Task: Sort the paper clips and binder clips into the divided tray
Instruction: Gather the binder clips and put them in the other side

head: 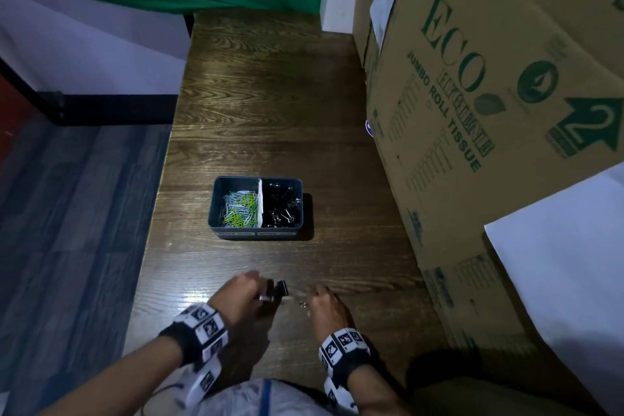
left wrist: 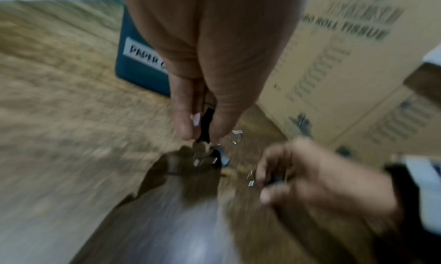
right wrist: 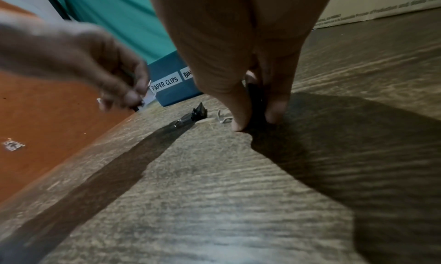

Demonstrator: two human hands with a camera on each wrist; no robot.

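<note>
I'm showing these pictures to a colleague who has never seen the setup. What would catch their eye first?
Probably the divided tray mid-table: colourful paper clips fill its left compartment, black binder clips its right. Nearer the camera, the left hand and right hand each pinch a black binder clip at the table's near edge, with another binder clip lying between them. Large printed cardboard boxes crowd the right side.

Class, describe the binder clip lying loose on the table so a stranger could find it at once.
Start at the blue divided tray on the wooden table. Come towards the person's two hands: the loose binder clip lies between them, nearer the left hand. It alone is black, unheld and outside the tray.
</note>
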